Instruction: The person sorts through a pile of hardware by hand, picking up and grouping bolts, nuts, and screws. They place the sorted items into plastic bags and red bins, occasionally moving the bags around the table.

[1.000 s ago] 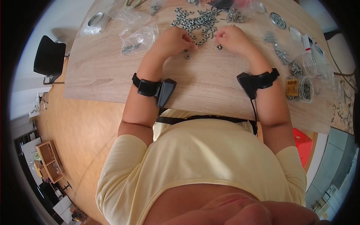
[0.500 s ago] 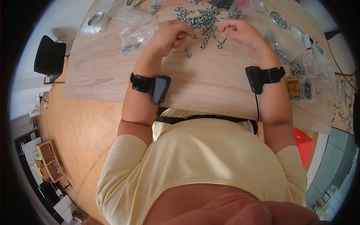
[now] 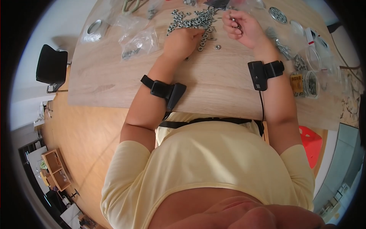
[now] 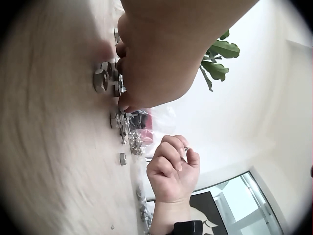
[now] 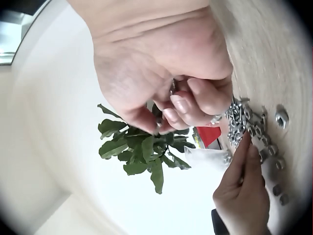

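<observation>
The left hand [image 3: 180, 44] reaches palm down over the near edge of a pile of nuts and screws [image 3: 196, 19]. In the right wrist view the left hand's [image 5: 243, 196] extended fingertips touch the pile; whether they pinch a piece is hidden. Raised to the pile's right, the right hand [image 3: 244, 28] has its palm turned up and its fingers curled round a metal screw [image 3: 238, 25]. Part of that screw [image 5: 173, 86] shows between the fingers in the right wrist view. A single nut [image 3: 217, 47] lies between the hands, nearer the table's front.
Clear plastic bags [image 3: 139, 42] and a round tin [image 3: 94, 26] are at the left. Along the right lie a perforated metal disc [image 3: 277, 15], loose screws [image 3: 283, 49] and open plastic tubs [image 3: 312, 84]. The table's front edge runs before the person.
The left hand has moved right and come down at the pile. The right hand has lifted and turned palm up with the screw. The head view has shifted slightly.
</observation>
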Available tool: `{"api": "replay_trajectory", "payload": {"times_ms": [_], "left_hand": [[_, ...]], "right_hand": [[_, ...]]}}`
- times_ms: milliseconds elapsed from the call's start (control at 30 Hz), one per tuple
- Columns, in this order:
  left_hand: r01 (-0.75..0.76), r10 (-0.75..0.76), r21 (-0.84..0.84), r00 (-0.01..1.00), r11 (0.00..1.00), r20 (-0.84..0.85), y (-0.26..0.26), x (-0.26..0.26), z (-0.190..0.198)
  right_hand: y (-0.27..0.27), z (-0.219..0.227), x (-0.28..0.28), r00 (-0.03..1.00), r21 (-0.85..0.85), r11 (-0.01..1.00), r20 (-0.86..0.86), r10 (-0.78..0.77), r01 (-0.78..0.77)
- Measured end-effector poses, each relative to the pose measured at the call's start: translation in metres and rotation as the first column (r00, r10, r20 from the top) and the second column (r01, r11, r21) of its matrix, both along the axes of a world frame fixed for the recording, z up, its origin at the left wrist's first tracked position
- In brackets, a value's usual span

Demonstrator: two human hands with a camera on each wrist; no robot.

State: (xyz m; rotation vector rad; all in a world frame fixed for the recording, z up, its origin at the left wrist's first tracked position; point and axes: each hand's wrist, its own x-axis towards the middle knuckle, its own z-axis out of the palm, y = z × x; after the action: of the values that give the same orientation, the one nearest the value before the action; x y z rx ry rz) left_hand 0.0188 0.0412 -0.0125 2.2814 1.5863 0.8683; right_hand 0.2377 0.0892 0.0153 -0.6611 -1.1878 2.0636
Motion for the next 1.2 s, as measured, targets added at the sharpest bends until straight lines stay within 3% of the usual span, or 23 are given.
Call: {"api": "replay_trajectory", "payload": {"times_ms": [33, 167, 200, 233, 267, 300, 333, 367, 433, 467, 533, 633, 767, 800, 833, 867, 900, 933, 1067, 1133, 1167, 1200], "left_hand": [[0.002, -0.002, 0.0, 1.0, 1.0, -0.003, 0.001, 0.0, -0.001], [-0.01, 0.015, 0.04, 0.99, 0.999, -0.137, 0.003, -0.001, -0.002], [-0.008, 0.02, 0.073, 0.986, 0.997, -0.166, 0.003, 0.0, -0.002], [-0.008, 0.02, 0.073, 0.986, 0.997, -0.166, 0.003, 0.001, -0.002], [0.003, 0.016, 0.098, 0.981, 0.995, -0.195, 0.003, 0.001, -0.002], [0.015, 0.013, 0.124, 0.975, 0.992, -0.224, 0.003, 0.001, -0.002], [0.015, 0.014, 0.124, 0.975, 0.992, -0.224, 0.003, 0.002, -0.001], [0.008, 0.019, 0.121, 0.974, 0.993, -0.224, 0.002, 0.003, -0.001], [0.003, 0.024, 0.119, 0.974, 0.993, -0.224, 0.002, 0.004, -0.001], [0.013, 0.015, 0.12, 0.974, 0.993, -0.225, 0.003, 0.003, -0.002], [0.023, 0.005, 0.121, 0.974, 0.992, -0.226, 0.003, 0.002, -0.004], [0.02, -0.005, 0.101, 0.989, 0.995, -0.145, 0.002, 0.003, -0.004], [-0.039, 0.038, -0.003, 0.988, 0.999, -0.151, -0.002, 0.005, -0.001], [-0.057, 0.052, -0.031, 0.987, 0.998, -0.153, -0.002, 0.005, 0.0], [-0.057, 0.052, -0.03, 0.987, 0.998, -0.151, -0.003, 0.005, 0.0], [-0.062, 0.058, -0.02, 0.986, 0.998, -0.156, -0.003, 0.005, 0.0], [-0.067, 0.064, -0.011, 0.985, 0.998, -0.161, -0.003, 0.005, 0.0], [-0.069, 0.066, -0.011, 0.985, 0.998, -0.16, -0.003, 0.004, 0.0], [-0.059, 0.057, -0.007, 0.985, 0.998, -0.16, -0.003, 0.006, -0.001], [-0.058, 0.055, -0.014, 0.984, 0.998, -0.168, -0.004, 0.007, 0.0], [-0.054, 0.052, -0.008, 0.981, 0.999, -0.186, -0.005, 0.008, 0.0], [-0.051, 0.049, -0.003, 0.978, 0.999, -0.204, -0.006, 0.009, 0.001]], "right_hand": [[0.001, 0.0, 0.0, 0.954, -0.121, 0.991, -0.299, 0.015, -0.053], [0.01, -0.022, -0.004, 0.978, -0.045, 0.997, -0.197, -0.075, 0.067], [0.011, -0.025, -0.008, 0.982, 0.078, 0.982, 0.062, -0.177, 0.172], [0.01, -0.029, -0.013, 0.906, 0.223, 0.946, 0.302, -0.297, 0.236], [0.008, -0.034, -0.018, 0.906, 0.223, 0.946, 0.302, -0.296, 0.235], [0.006, -0.038, -0.024, 0.742, 0.604, 0.779, 0.441, -0.505, 0.17], [0.003, -0.043, -0.028, 0.535, 0.861, 0.507, 0.44, -0.721, -0.024], [0.004, -0.049, -0.031, 0.536, 0.861, 0.507, 0.44, -0.721, -0.024], [0.006, -0.059, -0.035, 0.472, 0.921, 0.383, 0.369, -0.801, -0.07], [0.005, -0.057, -0.035, 0.472, 0.921, 0.383, 0.368, -0.801, -0.07], [0.003, -0.051, -0.032, 0.392, 0.85, 0.487, 0.525, -0.755, -0.2], [-0.001, -0.041, -0.03, 0.338, 0.785, 0.574, 0.619, -0.709, -0.233], [0.004, -0.044, -0.024, 0.401, 0.832, 0.512, 0.552, -0.731, -0.211], [0.006, -0.038, -0.02, 0.666, 0.644, 0.765, 0.561, -0.492, 0.023], [0.009, -0.032, -0.016, 0.881, 0.312, 0.94, 0.394, -0.262, 0.14], [0.009, -0.026, -0.013, 0.881, 0.312, 0.94, 0.395, -0.261, 0.139], [0.007, -0.021, -0.01, 0.969, 0.066, 0.976, 0.127, -0.213, 0.206], [0.006, -0.018, -0.01, 0.963, -0.191, 0.964, -0.16, -0.218, 0.187], [0.005, -0.019, -0.01, 0.947, -0.19, 0.936, -0.065, -0.314, 0.297], [0.005, -0.023, -0.01, 0.946, 0.087, 0.966, 0.198, -0.258, 0.245], [0.004, -0.028, -0.013, 0.946, 0.086, 0.966, 0.198, -0.257, 0.245], [0.003, -0.033, -0.019, 0.868, 0.353, 0.909, 0.354, -0.349, 0.222]]}}
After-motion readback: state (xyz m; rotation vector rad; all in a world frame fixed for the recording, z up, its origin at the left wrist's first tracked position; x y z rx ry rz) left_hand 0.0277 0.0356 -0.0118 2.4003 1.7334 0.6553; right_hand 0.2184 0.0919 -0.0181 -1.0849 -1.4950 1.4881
